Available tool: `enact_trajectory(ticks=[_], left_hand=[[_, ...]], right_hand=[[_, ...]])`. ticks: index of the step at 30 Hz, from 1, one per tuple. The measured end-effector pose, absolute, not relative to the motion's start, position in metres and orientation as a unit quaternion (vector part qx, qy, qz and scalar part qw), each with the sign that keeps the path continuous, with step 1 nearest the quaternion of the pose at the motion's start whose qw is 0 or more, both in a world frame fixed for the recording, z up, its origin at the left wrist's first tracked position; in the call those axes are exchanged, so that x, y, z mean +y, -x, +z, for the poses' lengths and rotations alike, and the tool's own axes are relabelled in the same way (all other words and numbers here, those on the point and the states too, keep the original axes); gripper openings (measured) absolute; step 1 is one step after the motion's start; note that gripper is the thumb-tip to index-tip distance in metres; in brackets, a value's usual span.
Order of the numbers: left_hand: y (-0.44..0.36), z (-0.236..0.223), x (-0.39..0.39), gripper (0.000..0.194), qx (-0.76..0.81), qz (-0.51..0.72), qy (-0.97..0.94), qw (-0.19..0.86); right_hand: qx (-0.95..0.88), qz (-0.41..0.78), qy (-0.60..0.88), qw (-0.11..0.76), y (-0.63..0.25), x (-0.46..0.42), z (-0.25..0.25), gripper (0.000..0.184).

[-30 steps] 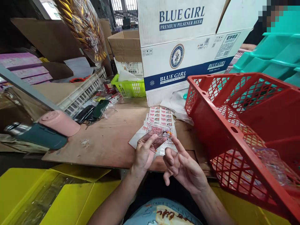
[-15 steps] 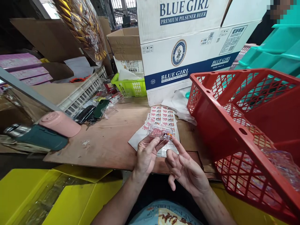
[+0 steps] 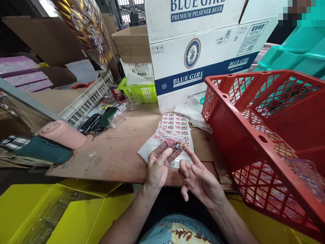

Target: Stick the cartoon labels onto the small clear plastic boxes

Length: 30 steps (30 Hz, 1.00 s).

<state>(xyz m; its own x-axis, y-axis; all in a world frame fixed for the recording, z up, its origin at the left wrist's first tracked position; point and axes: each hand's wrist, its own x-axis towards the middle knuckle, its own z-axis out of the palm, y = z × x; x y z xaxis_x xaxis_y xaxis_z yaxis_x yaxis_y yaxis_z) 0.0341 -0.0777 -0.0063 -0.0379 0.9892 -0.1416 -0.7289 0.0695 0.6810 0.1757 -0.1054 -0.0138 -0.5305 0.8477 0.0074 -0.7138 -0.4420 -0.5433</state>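
A small clear plastic box [image 3: 162, 138] is held over the table, pinched between the thumb and fingers of my left hand [image 3: 157, 166]. A pink sticker with lettering and cartoon cats [image 3: 173, 143] shows on its face. The index finger of my right hand [image 3: 201, 183] stretches out to the box's right edge, at the orange cat end of the sticker. My other right fingers are loosely bent and apart, gripping nothing. Beneath and behind the box lie sheets of the same stickers [image 3: 179, 122] on white backing paper.
A red crate [image 3: 220, 142] with clear plastic pieces stands at the right. White beer cartons [image 3: 170, 61] rise behind. Left on the wooden table [image 3: 111, 152] are a pink cup [image 3: 64, 134], a teal flask [image 3: 48, 149] and keys. Yellow boxes [image 3: 76, 217] sit below the edge.
The view has shifted slightly. Both hands keep nearly the same pose around the box, with the right index finger still at its right edge.
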Motion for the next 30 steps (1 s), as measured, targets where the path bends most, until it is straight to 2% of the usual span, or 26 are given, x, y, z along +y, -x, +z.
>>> enact_trajectory(ticks=[11,18,20,23,25,27,30], left_hand=[[-0.034,-0.005,-0.079,0.012,0.324,0.663,-0.203,0.644],[-0.036,-0.002,-0.077,0.014,0.33,0.672,-0.195,0.634],[-0.038,0.0,-0.076,0.014,0.351,0.682,-0.191,0.613],[-0.04,0.001,-0.074,0.014,0.365,0.699,-0.196,0.583],[-0.04,0.002,-0.076,0.015,0.363,0.703,-0.201,0.578],[-0.038,0.005,-0.08,0.015,0.355,0.692,-0.205,0.594],[-0.031,0.016,-0.093,0.015,0.335,0.67,-0.226,0.623]], right_hand=[[-0.284,0.805,0.199,0.481,-0.17,-0.108,-0.008,0.067],[-0.374,0.729,0.293,0.494,-0.162,-0.111,-0.008,0.069],[-0.462,0.627,0.374,0.503,-0.165,-0.11,-0.012,0.066],[-0.611,0.322,0.501,0.521,-0.17,-0.105,-0.017,0.069],[-0.687,0.144,0.509,0.498,-0.171,-0.101,-0.016,0.068],[-0.742,0.052,0.488,0.456,-0.169,-0.101,-0.01,0.067],[-0.762,0.029,0.486,0.427,-0.172,-0.113,0.013,0.069]])
